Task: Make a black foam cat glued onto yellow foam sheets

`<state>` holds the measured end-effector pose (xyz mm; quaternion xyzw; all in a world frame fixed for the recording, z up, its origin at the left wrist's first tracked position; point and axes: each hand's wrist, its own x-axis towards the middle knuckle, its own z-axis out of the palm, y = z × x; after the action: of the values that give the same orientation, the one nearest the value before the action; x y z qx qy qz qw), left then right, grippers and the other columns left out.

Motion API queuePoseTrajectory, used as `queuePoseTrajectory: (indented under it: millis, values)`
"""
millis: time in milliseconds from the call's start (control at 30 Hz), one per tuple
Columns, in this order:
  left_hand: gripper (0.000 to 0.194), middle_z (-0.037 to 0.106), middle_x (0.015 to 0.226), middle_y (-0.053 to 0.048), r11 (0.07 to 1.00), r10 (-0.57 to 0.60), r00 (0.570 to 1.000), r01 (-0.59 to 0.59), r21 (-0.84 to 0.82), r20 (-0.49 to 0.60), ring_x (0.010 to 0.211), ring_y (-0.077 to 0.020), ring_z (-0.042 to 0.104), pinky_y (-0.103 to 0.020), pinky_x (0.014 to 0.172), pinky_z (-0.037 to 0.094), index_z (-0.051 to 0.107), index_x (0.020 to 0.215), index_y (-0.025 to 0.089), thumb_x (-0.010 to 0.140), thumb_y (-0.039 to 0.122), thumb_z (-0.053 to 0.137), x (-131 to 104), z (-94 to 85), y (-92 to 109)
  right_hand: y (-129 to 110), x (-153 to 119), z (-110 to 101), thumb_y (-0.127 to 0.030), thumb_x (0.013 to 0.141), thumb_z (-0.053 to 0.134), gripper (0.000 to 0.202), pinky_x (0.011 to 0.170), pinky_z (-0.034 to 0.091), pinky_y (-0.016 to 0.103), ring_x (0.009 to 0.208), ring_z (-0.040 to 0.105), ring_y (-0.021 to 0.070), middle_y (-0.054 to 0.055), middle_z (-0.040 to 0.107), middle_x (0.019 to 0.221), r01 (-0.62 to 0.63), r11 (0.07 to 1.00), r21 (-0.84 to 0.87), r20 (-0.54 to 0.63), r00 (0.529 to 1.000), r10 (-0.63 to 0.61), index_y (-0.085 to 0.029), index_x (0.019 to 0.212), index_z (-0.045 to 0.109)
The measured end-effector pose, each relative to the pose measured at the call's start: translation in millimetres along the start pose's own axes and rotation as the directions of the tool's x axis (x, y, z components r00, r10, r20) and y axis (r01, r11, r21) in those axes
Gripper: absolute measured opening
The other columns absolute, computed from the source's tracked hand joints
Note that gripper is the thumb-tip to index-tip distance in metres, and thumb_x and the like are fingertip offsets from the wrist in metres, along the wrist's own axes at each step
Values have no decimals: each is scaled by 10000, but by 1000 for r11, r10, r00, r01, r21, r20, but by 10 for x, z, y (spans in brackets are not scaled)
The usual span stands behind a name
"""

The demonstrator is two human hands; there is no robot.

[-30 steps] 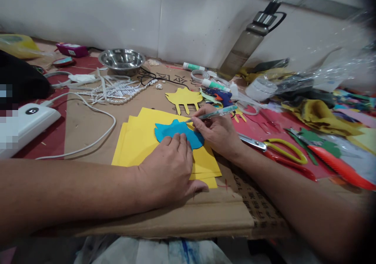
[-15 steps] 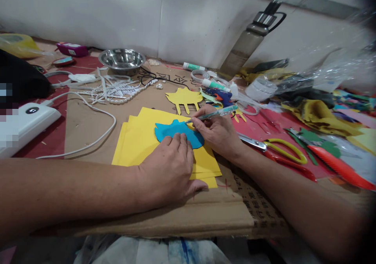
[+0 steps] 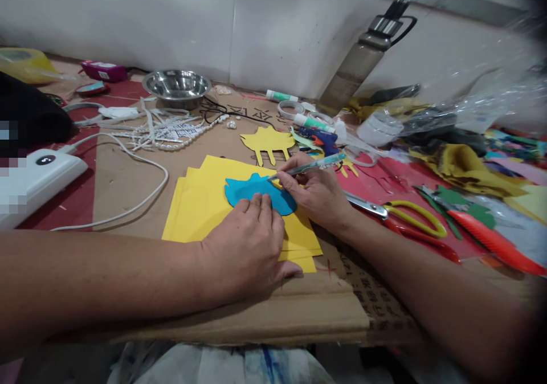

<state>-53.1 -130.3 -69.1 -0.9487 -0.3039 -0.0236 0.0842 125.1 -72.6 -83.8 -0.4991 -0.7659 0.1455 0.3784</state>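
A blue paper cutout [image 3: 256, 190] lies on a stack of yellow paper sheets [image 3: 200, 207] on the cardboard sheet [image 3: 299, 310]. My left hand [image 3: 248, 247] lies flat, its fingertips pressing the near edge of the blue cutout. My right hand [image 3: 316, 193] grips a clear pen [image 3: 311, 166], whose tip touches the yellow paper at the cutout's far right edge.
A yellow cutout shape [image 3: 267, 142] lies beyond the sheets. Yellow-handled scissors [image 3: 401, 216] and a red-orange cutter [image 3: 491, 241] lie to the right. A steel bowl [image 3: 177, 85], white cable [image 3: 128, 162], power bank [image 3: 36, 179], glue sticks [image 3: 311, 123], a bottle [image 3: 363, 59] and paper scraps surround the work.
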Motion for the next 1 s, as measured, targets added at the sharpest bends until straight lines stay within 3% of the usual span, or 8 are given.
queuePoseTrajectory:
  millis: [333, 600, 1000]
  values:
    - [821, 604, 1240, -352, 1000, 6, 1000, -6, 9, -17, 1177, -452, 595, -504, 911, 471, 632, 1164, -62, 918, 682, 382, -3, -3, 1, 4, -9, 1, -343, 894, 562, 146, 589, 454, 292, 625, 601, 149, 17, 661, 724, 4, 1000, -1, 1, 1000, -4, -207, 858, 605]
    - [752, 662, 1073, -274, 999, 27, 999, -26, 20, -23, 1070, -429, 625, -486, 829, 483, 700, 1051, -2, 914, 673, 396, 4, -29, -1, 7, -19, -5, -318, 897, 574, 119, 610, 444, 293, 619, 577, 139, 10, 668, 751, 26, 999, -19, 6, 1000, -26, -210, 854, 601]
    - [761, 649, 1151, -307, 1000, 17, 1000, -17, 5, 9, 1141, -451, 605, -503, 874, 492, 692, 1104, -14, 918, 664, 402, 7, -45, 3, 5, -26, 3, -347, 902, 564, 159, 609, 437, 285, 634, 564, 147, 10, 648, 722, 10, 1000, -23, 14, 1000, -10, -205, 848, 609]
